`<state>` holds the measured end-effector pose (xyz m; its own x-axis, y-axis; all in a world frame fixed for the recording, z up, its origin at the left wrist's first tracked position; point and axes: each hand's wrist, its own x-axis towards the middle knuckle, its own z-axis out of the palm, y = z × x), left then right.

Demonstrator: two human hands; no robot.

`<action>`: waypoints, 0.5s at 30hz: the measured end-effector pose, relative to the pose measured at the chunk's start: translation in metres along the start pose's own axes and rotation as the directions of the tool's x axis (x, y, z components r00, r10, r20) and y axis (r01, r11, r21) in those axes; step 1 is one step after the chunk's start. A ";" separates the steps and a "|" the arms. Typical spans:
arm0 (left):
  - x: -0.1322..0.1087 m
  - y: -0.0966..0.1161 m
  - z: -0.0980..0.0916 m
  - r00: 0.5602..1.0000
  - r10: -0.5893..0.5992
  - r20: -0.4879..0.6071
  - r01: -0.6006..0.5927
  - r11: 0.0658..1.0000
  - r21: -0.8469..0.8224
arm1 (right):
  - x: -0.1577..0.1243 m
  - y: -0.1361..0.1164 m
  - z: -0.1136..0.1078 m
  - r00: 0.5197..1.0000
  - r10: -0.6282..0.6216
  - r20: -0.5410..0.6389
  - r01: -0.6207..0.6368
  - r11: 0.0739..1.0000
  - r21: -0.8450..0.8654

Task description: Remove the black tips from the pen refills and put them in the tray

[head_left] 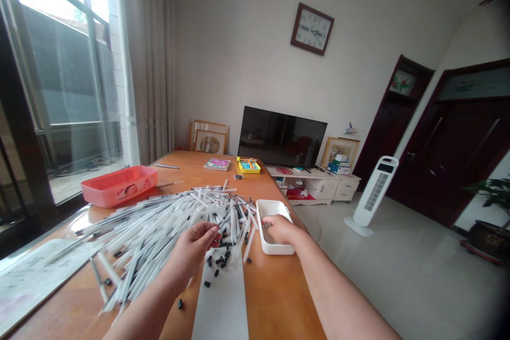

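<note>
A large heap of clear plastic pen tubes with black parts (167, 228) fans across the orange wooden table (274, 297). Several small black pen parts (218, 262) lie scattered at its front edge. My left hand (193, 249) hovers over the heap with its fingers drawn together. A small dark piece shows at the fingertips, too small to tell if it is held. My right hand (281, 229) rests at the rim of a white plastic box (271, 244), fingers reaching inside and holding nothing visible.
A coral-pink plastic tray (118, 186) stands at the far left of the table. A strip of white paper (221, 303) lies under the heap's front, and a printed sheet (35, 281) lies at the left edge. A book and yellow box stand beyond.
</note>
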<state>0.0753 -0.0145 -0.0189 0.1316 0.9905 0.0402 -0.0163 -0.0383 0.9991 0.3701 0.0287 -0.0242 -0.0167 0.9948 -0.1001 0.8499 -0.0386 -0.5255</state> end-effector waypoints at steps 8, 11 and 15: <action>-0.001 0.000 -0.001 1.000 -0.002 0.012 0.002 1.000 0.014 | -0.003 -0.004 -0.002 0.998 0.015 -0.068 -0.012 0.999 0.043; -0.001 0.001 0.000 1.000 0.009 0.004 -0.009 1.000 0.026 | -0.003 -0.005 -0.002 0.997 0.032 -0.077 -0.031 0.999 0.015; 0.000 0.000 0.000 1.000 0.023 0.005 -0.023 1.000 0.006 | -0.001 -0.009 -0.001 0.997 0.030 -0.075 -0.032 0.999 -0.026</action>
<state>0.0754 -0.0148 -0.0188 0.1358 0.9888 0.0627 -0.0129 -0.0615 0.9980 0.3636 0.0282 -0.0184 0.0478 0.9975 -0.0523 0.8633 -0.0676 -0.5002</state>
